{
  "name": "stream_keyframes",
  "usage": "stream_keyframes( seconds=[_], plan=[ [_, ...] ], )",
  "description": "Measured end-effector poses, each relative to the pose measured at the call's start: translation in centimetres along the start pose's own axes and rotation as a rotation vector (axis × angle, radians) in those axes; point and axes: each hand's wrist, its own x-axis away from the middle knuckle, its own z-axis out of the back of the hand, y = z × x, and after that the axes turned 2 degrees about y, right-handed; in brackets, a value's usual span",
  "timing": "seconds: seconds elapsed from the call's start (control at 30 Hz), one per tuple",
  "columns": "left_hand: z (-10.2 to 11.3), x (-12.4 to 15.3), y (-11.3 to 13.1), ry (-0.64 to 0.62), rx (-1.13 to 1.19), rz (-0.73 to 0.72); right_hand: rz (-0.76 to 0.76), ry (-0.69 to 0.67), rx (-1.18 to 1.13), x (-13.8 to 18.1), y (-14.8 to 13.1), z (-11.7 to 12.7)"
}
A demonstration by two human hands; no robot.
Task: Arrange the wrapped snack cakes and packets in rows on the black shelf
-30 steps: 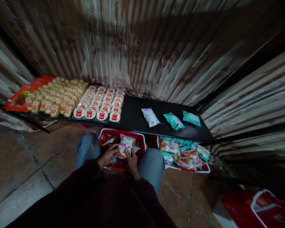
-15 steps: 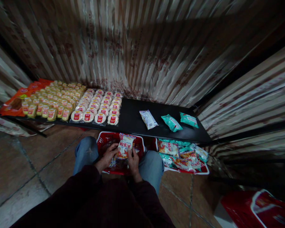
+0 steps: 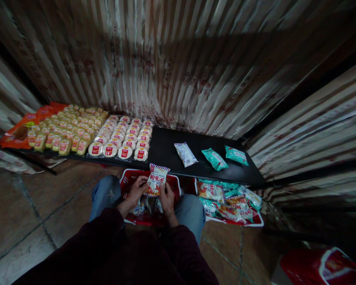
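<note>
Both my hands grip a snack packet [image 3: 156,180] with a striped edge, a white upper part with red lettering and an orange lower part. My left hand [image 3: 137,192] pinches its left side, and my right hand [image 3: 167,198] has its lower right side. The packet is held above a red basket [image 3: 177,186] between my knees; other wrapped packets lie in the bottom of that basket, partly hidden by my hands. Beyond, on a black shelf [image 3: 166,136], lie a white-and-blue packet [image 3: 185,154] and two teal packets [image 3: 214,159], [image 3: 236,155].
Rows of round white wrapped cakes [image 3: 125,152] and small yellow wrapped cakes [image 3: 65,146] cover the shelf's left part, beside orange bags [image 3: 19,127]. A second red basket [image 3: 256,221] of mixed packets stands at right. Striped curtain [image 3: 154,71] hangs behind. A red bag [image 3: 308,265] sits lower right.
The view has tilted slightly, so the shelf appears a little lower. The packet in my hands has tipped a bit and still sits between both hands; the shelf items have kept their places.
</note>
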Motion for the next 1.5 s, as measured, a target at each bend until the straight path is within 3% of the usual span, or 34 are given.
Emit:
stream_keyframes(
  seconds=[0.33,0.7,1.03,1.23,1.5],
  plan=[
    [-1.0,-0.7,1.9,-0.097,-0.053,-0.104,0.012,-0.001,0.030,-1.9,-0.8,0.2],
    [-1.9,-2.0,3.0,-0.084,-0.138,-0.117,0.015,-0.008,0.124,-3.9,-2.2,-0.1],
    [-2.6,-3.7,2.4,-0.031,-0.287,-0.261,-0.004,0.003,0.254,-5.2,-3.7,0.0],
    [-2.7,-4.3,3.1,0.113,-0.507,-0.400,0.008,0.013,0.326,-5.9,-4.6,0.0],
    [-3.4,-5.0,3.9,0.143,-0.548,-0.419,0.037,0.061,0.277,-7.1,-4.9,-0.2]
  ],
)
